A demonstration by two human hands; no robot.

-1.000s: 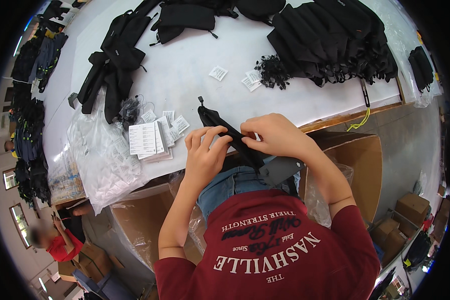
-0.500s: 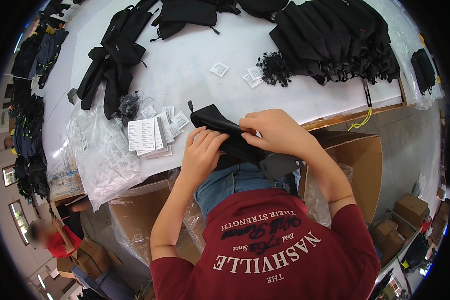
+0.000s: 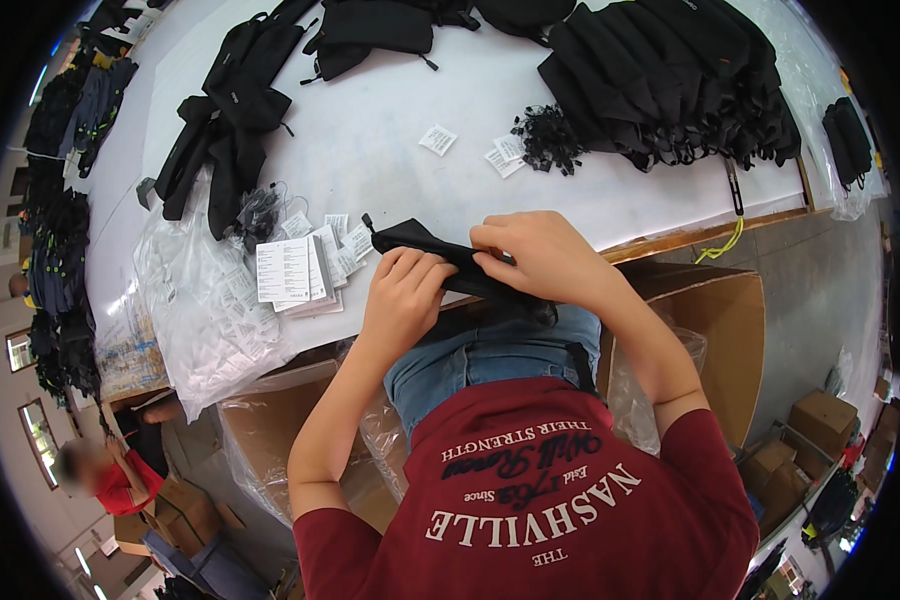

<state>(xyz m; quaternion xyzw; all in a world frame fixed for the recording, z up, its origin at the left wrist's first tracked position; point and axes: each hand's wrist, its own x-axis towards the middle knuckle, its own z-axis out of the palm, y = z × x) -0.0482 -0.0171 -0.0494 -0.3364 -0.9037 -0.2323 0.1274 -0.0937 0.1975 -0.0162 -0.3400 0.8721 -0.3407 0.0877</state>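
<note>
At the table's near edge I hold a black fabric pouch (image 3: pixel 417 237) with a short cord pull at its far left corner. My left hand (image 3: pixel 407 292) has its fingers bent over the pouch's near side. The thumb and fingers of my right hand (image 3: pixel 538 254) pinch its upper edge further right. Its right end hangs past the table edge, over my lap, and looks dark and shiny there. What lies under my fingers is hidden. Left of my left hand are a stack of white printed cards (image 3: pixel 285 270) and several small white labels (image 3: pixel 358 240).
A clear plastic bag (image 3: pixel 200 310) of labels drapes over the table's left edge. Black pouches (image 3: pixel 660 80) lie overlapped at the far right, beside a heap of small black cord pieces (image 3: pixel 548 138). An open cardboard box (image 3: pixel 725 340) stands below right. Another person (image 3: pixel 125 480) is at far left.
The pouch has flattened and shifted slightly left. A dark flat tag that hung from its right end no longer shows. My right hand has moved slightly left and up.
</note>
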